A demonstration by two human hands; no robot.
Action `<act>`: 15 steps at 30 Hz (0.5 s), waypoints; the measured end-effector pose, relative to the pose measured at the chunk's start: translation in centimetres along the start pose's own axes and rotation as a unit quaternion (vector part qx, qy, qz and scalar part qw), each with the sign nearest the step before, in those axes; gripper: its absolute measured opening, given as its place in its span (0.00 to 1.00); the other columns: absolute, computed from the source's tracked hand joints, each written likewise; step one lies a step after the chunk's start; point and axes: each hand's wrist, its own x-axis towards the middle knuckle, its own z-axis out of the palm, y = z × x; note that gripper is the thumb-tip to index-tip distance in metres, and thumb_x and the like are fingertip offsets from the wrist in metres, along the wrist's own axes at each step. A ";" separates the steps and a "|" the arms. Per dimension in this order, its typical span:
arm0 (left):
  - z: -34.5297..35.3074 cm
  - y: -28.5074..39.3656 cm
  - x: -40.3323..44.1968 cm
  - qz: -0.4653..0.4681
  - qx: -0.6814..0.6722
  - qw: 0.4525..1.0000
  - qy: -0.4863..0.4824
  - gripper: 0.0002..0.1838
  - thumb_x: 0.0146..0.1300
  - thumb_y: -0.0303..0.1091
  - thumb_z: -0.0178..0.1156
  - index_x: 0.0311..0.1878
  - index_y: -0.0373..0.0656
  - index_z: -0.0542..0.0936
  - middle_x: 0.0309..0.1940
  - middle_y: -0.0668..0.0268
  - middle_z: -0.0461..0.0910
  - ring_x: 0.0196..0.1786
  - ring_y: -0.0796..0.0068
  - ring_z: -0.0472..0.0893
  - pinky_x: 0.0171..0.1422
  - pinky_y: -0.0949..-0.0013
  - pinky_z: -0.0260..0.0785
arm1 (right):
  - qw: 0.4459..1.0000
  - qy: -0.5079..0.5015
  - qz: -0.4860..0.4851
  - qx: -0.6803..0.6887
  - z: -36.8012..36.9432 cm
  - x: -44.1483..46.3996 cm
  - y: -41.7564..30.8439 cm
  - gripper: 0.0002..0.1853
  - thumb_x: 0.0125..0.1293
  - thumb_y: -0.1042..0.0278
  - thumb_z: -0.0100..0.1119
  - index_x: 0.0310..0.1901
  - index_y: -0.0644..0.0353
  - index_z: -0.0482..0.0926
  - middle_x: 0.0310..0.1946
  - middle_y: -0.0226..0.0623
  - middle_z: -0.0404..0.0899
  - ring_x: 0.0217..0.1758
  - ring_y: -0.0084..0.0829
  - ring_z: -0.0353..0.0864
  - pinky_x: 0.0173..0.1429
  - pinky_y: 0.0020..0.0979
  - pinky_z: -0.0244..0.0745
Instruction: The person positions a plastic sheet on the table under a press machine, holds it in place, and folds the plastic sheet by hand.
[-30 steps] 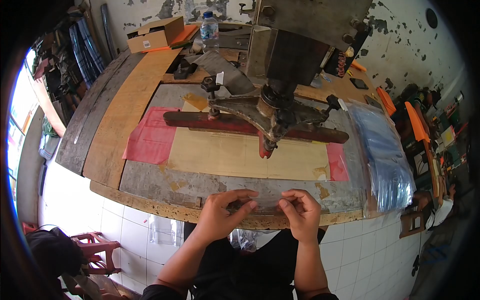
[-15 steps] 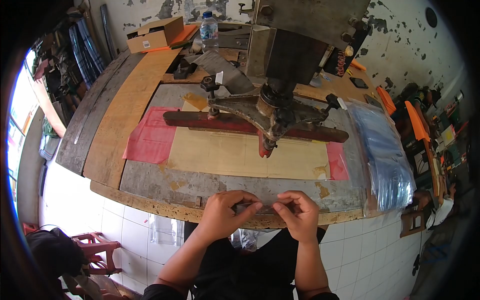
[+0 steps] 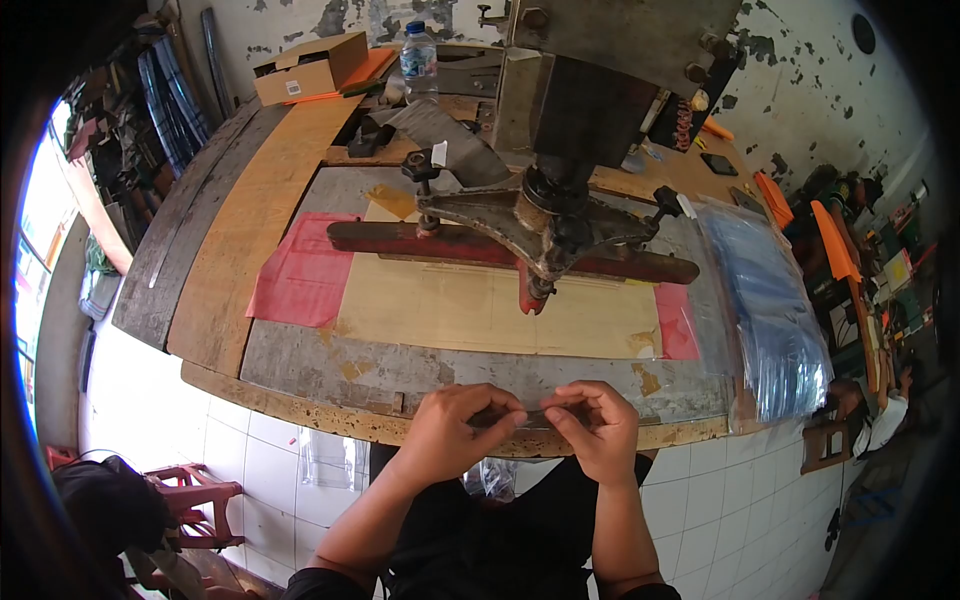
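Note:
My left hand (image 3: pixel 452 428) and my right hand (image 3: pixel 600 428) meet at the front edge of the worktable, thumbs and forefingers pinched a small gap apart. Something thin and see-through may be between the fingertips, but I cannot make it out. Beyond them lies a cream sheet (image 3: pixel 480 325) over a pink sheet (image 3: pixel 300 283), on a worn grey metal plate (image 3: pixel 290 358). Above the sheets hangs a press head (image 3: pixel 545 215) carrying a long dark red bar (image 3: pixel 390 240). Neither hand touches the bar or the sheets.
Clear plastic sleeves (image 3: pixel 770 310) are stacked at the table's right. Toward the back stand a cardboard box (image 3: pixel 312 68) and a water bottle (image 3: pixel 418 62); a phone (image 3: pixel 717 164) lies at back right. A red stool (image 3: pixel 197 505) is on the floor, left. Another person (image 3: pixel 850 195) is at far right.
Both hands stay almost in place at the table edge, with only slight shifts of the fingers. The press and sheets have not moved.

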 end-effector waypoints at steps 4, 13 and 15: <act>0.3 -0.4 0.0 0.044 0.008 0.999 0.010 0.09 0.63 0.33 0.75 0.39 0.38 0.88 0.33 0.61 0.90 0.37 0.64 0.90 0.47 0.64 0.80 | 1.000 -0.007 0.006 0.001 0.1 -0.1 -0.1 0.14 0.68 0.85 0.69 0.53 0.68 0.80 0.43 0.42 0.90 0.49 0.26 0.90 0.54 0.26 0.83; 0.6 -0.1 0.1 0.084 0.032 0.996 0.018 0.08 0.61 0.34 0.76 0.38 0.41 0.89 0.34 0.61 0.90 0.38 0.59 0.90 0.46 0.61 0.79 | 1.000 -0.027 0.002 0.003 0.0 -0.3 0.2 0.13 0.68 0.87 0.69 0.50 0.68 0.78 0.44 0.43 0.88 0.49 0.29 0.90 0.55 0.28 0.85; 0.6 -0.2 0.1 0.086 0.032 0.996 0.018 0.08 0.61 0.34 0.76 0.38 0.41 0.89 0.34 0.61 0.90 0.38 0.59 0.90 0.46 0.61 0.79 | 1.000 -0.028 0.001 0.003 0.0 -0.4 0.3 0.13 0.68 0.87 0.69 0.50 0.68 0.78 0.44 0.43 0.88 0.49 0.29 0.90 0.55 0.28 0.85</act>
